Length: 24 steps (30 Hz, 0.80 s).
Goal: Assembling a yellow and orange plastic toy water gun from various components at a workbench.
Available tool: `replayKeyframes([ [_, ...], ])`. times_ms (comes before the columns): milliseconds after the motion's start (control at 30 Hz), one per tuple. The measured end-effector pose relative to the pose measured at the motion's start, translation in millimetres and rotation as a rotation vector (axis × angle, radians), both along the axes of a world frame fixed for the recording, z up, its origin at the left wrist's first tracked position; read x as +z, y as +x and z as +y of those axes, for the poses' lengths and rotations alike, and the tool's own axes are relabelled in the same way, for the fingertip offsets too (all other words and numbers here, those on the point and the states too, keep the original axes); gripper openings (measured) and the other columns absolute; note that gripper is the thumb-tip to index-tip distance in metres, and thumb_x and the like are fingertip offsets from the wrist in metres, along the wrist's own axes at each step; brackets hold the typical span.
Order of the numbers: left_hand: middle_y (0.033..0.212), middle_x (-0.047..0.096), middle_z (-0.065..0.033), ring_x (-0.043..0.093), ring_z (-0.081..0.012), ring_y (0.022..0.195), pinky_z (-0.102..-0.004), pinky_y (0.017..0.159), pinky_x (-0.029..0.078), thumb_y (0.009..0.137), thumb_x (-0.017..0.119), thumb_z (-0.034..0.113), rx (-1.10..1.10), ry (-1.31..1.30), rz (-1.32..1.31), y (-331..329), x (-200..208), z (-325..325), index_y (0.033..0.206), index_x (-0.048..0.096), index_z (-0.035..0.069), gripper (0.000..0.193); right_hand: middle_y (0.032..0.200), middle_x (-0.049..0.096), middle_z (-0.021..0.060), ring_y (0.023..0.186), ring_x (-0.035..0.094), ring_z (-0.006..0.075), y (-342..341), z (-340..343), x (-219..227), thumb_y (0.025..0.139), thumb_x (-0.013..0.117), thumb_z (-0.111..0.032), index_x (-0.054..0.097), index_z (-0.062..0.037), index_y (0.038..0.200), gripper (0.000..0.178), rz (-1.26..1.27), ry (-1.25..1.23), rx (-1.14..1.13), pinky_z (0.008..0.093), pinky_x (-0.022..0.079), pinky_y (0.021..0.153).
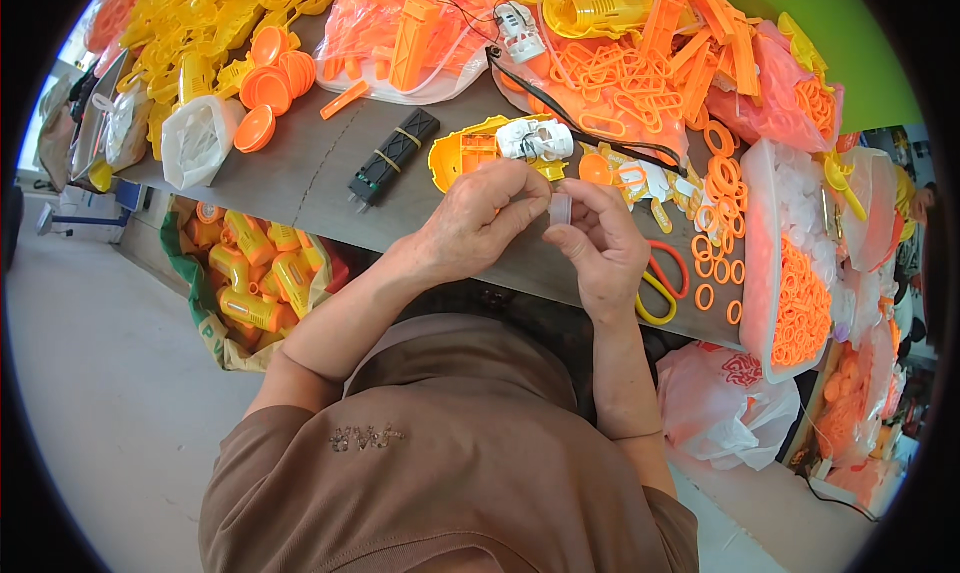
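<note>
On the bench (290, 173) we note scissors (685, 271) beside the right hand (602, 241), orange rings (727, 173) farther right, a black block (395, 160) left. A yellow shell (462, 155) lies just beyond the left hand (478, 223), a white unit (535, 139) at its right end. Right grip narrow, holding a clear tube (561, 209) between both hands. Left fingertips close together; contents we cannot tell.

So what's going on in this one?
At a grey table, the person's right hand holds a small translucent piece, with the left hand close by. Just beyond lie a yellow shell and a white part; orange rings and scissors are to the right.
</note>
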<state>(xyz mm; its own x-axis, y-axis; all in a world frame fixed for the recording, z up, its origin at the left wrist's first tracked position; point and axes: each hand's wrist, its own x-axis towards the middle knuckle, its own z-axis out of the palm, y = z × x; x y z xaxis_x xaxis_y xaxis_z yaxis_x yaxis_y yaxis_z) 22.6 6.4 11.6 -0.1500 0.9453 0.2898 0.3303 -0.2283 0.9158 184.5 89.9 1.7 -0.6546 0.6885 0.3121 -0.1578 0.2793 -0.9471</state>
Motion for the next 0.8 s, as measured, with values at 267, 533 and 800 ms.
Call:
replayKeyframes([
  [267,0.097,0.062,-0.0093,0.055,-0.0141,0.089,-0.0285,0.081,0.046,0.092,0.054,0.001,-0.012,0.079,-0.196,9,-5,2,0.093,0.054,-0.001,0.002,0.102,0.059,0.0094,0.085,0.061,0.0142,-3,-2,-3,0.081,0.069,0.001,0.055,0.0044,0.117,0.038,0.169,-0.153,-0.018,0.0292,0.058,0.072],
  [533,0.089,0.062,-0.0080,0.056,-0.0126,0.078,-0.0275,0.068,0.047,0.089,0.056,-0.002,0.042,0.214,-0.173,15,-14,6,0.093,0.054,-0.002,0.004,0.104,0.056,0.0075,0.085,0.061,0.0138,-6,-7,1,0.079,0.071,0.002,0.054,0.0037,0.116,0.040,0.210,-0.026,-0.023,0.0258,0.056,0.073],
  [800,0.096,0.061,-0.0103,0.056,-0.0141,0.089,-0.0275,0.079,0.047,0.090,0.053,-0.004,0.025,0.153,-0.235,13,-7,0,0.093,0.053,-0.003,0.003,0.106,0.051,0.0074,0.085,0.059,0.0124,-1,-3,5,0.078,0.073,0.003,0.054,0.0009,0.117,0.043,0.022,0.239,-0.023,0.0251,0.053,0.073],
])
